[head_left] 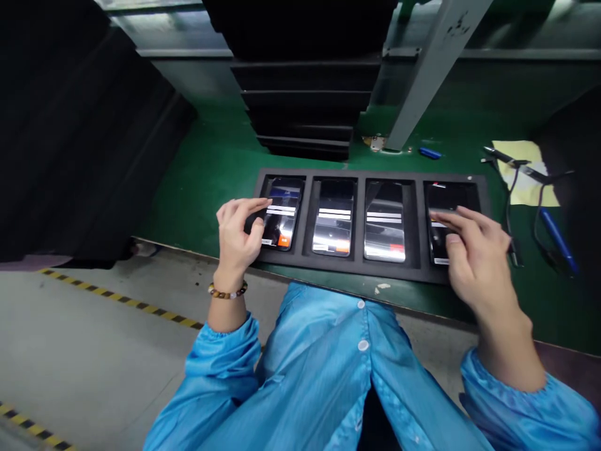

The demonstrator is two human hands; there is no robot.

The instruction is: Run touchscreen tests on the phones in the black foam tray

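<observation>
A dark foam tray [307, 216] lies along the front of the green table, with a smartphone in each of its several compartments. At the left end, my left hand [237, 235] has its fingers stretched over the left edge of the leftmost smartphone [285, 216], thumb apart. My right hand [479, 257] reaches over the rightmost smartphone [446, 195], fingers extended and partly covering its screen. I cannot tell whether either set of fingertips touches the glass. Between them lie two more smartphones, the left one [333, 216] and the right one [384, 219], screens up with light reflections.
Black stacked trays [305, 106] stand behind the tray. A grey metal post [417, 81] rises to their right. At right lie a blue pen [558, 241], cables [509, 213] and a yellow paper [526, 188]. A blue cap [429, 153] sits near the post. Black curtains hang left.
</observation>
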